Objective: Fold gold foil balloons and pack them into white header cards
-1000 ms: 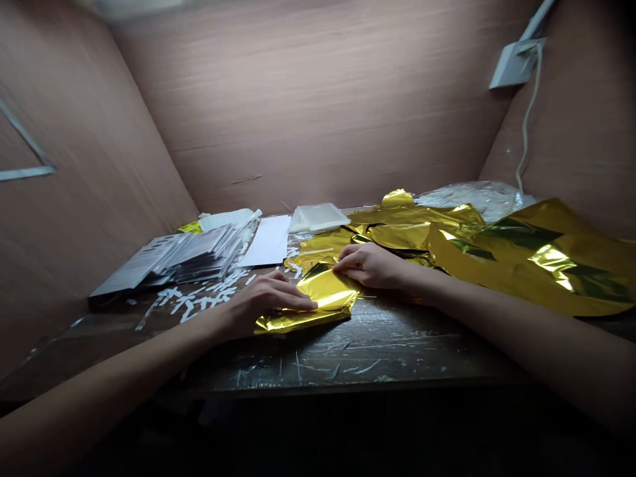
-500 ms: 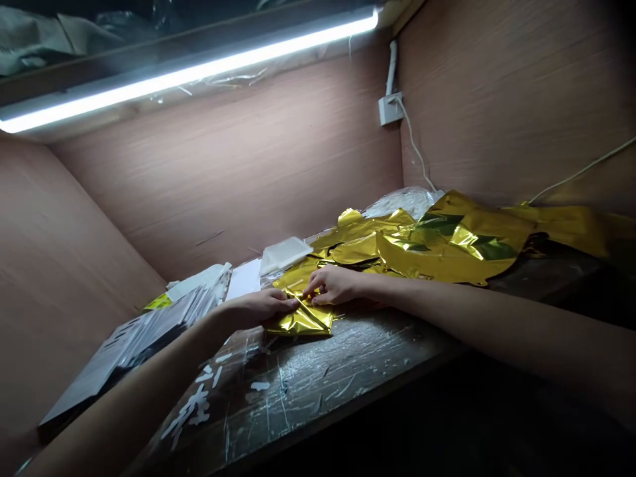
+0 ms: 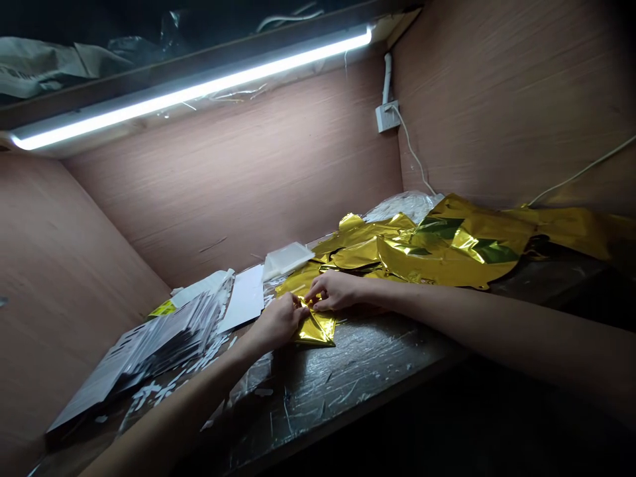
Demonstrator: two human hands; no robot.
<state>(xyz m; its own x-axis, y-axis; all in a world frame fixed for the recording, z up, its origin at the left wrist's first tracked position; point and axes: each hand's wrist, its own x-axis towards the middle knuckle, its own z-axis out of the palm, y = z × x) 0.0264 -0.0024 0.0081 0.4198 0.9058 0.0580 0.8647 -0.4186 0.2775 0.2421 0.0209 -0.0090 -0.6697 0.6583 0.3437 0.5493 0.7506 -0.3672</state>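
Note:
A shiny gold foil balloon (image 3: 318,330), flat and folded, lies on the dark worn tabletop (image 3: 348,371). My left hand (image 3: 281,321) is over its left side, with thumb and fingers pinched on the foil. Close beside it, my right hand (image 3: 335,289) pinches the foil's upper part between thumb and index finger. The fingertips of both hands nearly meet. Behind and to the right spreads a heap of flat gold foil balloons (image 3: 447,252), partly overlapping one another.
Stacked printed sheets (image 3: 144,338) and a white card (image 3: 243,298) lie at the left, with white paper strips (image 3: 149,394) scattered nearby. A clear plastic bag (image 3: 405,205) sits at the back. Wooden panels (image 3: 248,179) enclose the table under a tube light (image 3: 199,89).
My left hand has shifted right and closer to my right hand, covering more of the folded foil. My right hand stays almost in place. The camera view has tilted slightly.

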